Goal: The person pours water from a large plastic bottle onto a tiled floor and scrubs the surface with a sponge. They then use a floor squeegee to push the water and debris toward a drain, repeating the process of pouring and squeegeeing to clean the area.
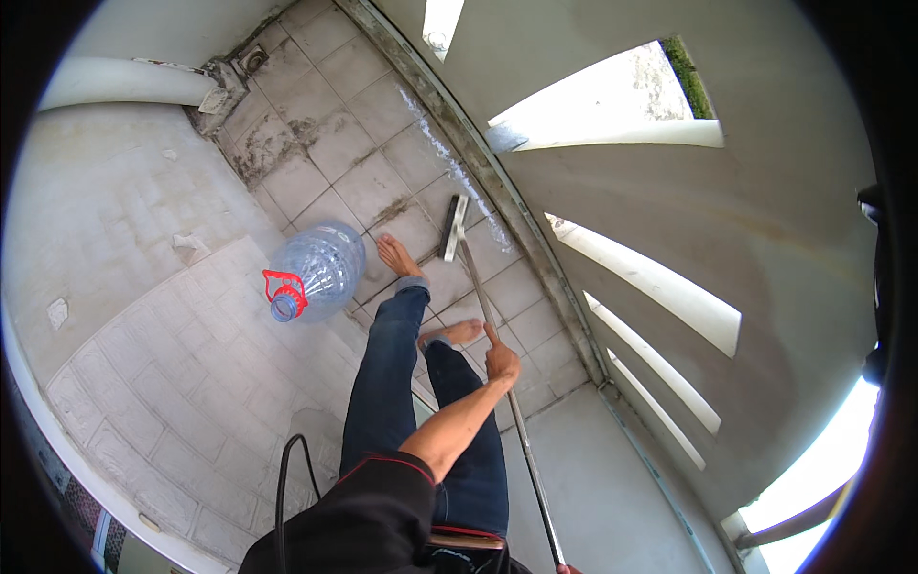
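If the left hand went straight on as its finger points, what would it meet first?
Likely the wide head at the far end of the pole the left hand grips; depth is unclear.

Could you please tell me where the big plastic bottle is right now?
In the head view, the bottle is left of centre on the tiled floor, beside the person's left foot and near the white brick-patterned wall.

The view's lower edge cuts off most of the right hand and the pole's end. The bottle hides part of the floor's left edge.
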`<state>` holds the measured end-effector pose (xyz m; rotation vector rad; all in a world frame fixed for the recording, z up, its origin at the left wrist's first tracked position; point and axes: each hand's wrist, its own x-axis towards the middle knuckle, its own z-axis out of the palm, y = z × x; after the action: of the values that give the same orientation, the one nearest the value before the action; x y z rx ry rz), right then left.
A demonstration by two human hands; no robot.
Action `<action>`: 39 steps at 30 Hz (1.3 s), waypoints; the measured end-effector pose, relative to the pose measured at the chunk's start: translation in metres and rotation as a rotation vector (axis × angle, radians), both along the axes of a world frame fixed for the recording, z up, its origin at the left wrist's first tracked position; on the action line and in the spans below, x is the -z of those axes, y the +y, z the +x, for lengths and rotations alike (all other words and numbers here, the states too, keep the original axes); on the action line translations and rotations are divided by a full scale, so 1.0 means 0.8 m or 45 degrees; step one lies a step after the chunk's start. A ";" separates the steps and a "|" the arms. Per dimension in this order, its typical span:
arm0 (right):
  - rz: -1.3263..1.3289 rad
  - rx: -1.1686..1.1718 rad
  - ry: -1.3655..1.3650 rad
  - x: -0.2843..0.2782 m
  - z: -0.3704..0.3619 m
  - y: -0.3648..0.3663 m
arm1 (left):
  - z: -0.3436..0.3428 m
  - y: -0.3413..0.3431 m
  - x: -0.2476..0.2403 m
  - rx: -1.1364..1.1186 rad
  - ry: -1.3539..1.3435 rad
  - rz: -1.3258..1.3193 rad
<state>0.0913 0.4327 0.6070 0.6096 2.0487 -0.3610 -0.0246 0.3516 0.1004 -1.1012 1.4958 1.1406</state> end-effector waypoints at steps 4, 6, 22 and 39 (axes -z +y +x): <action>-0.211 0.161 -0.079 0.143 -0.078 -0.051 | -0.142 -0.135 0.081 0.080 0.463 -0.282; -0.322 0.232 -0.222 0.213 -0.130 -0.089 | -0.236 -0.242 0.133 0.015 0.572 -0.405; 0.295 0.191 -0.476 0.011 0.071 0.041 | -0.023 0.007 -0.027 -0.024 0.155 0.082; -0.440 0.691 -0.683 0.371 -0.334 -0.209 | -0.454 -0.443 0.181 0.092 0.470 -0.649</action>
<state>-0.1761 0.2655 0.3104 0.9256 1.2526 -0.7575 -0.3877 -0.0024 -0.0448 -1.1966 2.1815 0.9700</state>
